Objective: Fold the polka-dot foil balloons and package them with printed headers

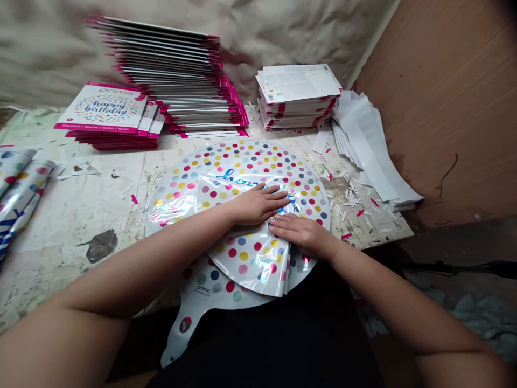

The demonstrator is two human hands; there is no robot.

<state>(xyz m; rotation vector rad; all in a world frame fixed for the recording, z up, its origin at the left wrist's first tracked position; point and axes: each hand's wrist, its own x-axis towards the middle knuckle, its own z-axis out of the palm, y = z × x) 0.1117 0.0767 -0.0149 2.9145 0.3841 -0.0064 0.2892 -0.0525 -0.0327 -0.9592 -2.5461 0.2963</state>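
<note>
A round, flat foil balloon with coloured dots lies on the table, its tail hanging past the near edge. Over its middle is a folded dotted foil layer, with layered edges at its right side; I cannot tell if it is a flap or a second balloon. My left hand rests flat on the folded foil, fingers stretched to the right and partly over blue lettering. Just below those fingertips, my right hand presses flat near the fold's right edge, fingers pointing left.
Behind stand a tall stack of pink-edged printed packets, a lower "happy birthday" packet pile and a white packet stack. Paper sheets and scraps lie right. Folded foil balloons are at left. A brown panel rises right.
</note>
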